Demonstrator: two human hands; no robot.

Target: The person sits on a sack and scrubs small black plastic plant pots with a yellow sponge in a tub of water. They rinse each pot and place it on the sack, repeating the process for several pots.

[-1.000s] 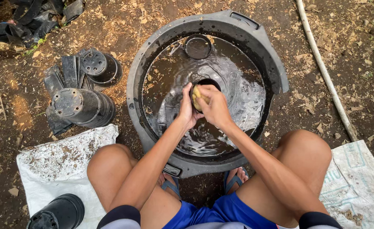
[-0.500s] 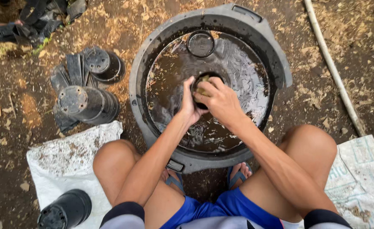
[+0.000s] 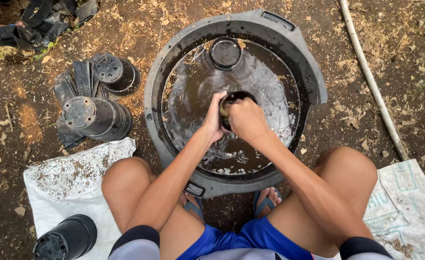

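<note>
1. Pot (image 3: 235, 98): black, held over the water in the tub (image 3: 313, 72); raised clearer of the water than half a second earlier.
2. Left hand (image 3: 215, 121): grip closed on the pot's side.
3. Right hand (image 3: 247, 120): grip closed over the pot's rim, as earlier.
4. Second pot (image 3: 225, 52): afloat at the far side.

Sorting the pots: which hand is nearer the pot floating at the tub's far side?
Left. The left hand lies just below-left of the floating pot; the right hand sits slightly farther, below-right.
</note>
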